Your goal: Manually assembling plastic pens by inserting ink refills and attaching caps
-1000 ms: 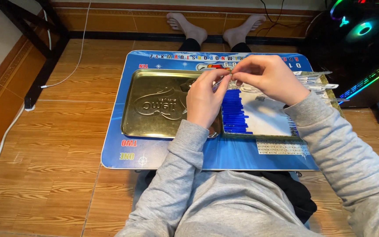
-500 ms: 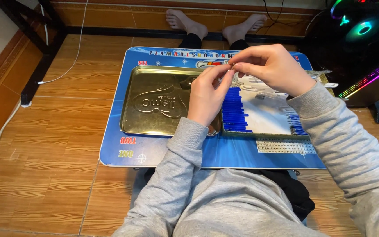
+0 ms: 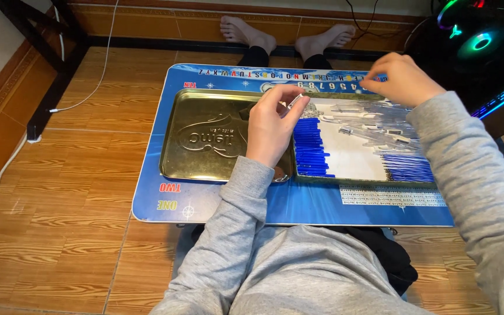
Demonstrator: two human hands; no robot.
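Head view: person sits on a wood floor with a blue lap board (image 3: 217,201) across the legs. On it sit a gold tin lid (image 3: 211,137) at left and an open tray (image 3: 345,175) at right.

Left hand (image 3: 270,129) is narrowed to a pinch — thumb and forefinger hold a small clear tube piece (image 3: 294,101) over the seam between lid and tray. Right hand (image 3: 401,79) hovers at the tray's far edge, fingertips drawn together over the clear parts (image 3: 374,125); can't tell if it grips anything.

Tray holds a row of blue refills (image 3: 310,149) on its left side, a second blue bundle (image 3: 406,168) at lower right, clear pieces strewn between.

Handling judgement: the clear piece looks light, stiff, smooth plastic — slippery, apt to roll. Pinch it mid-length with fingertip pads; light pressure should do.
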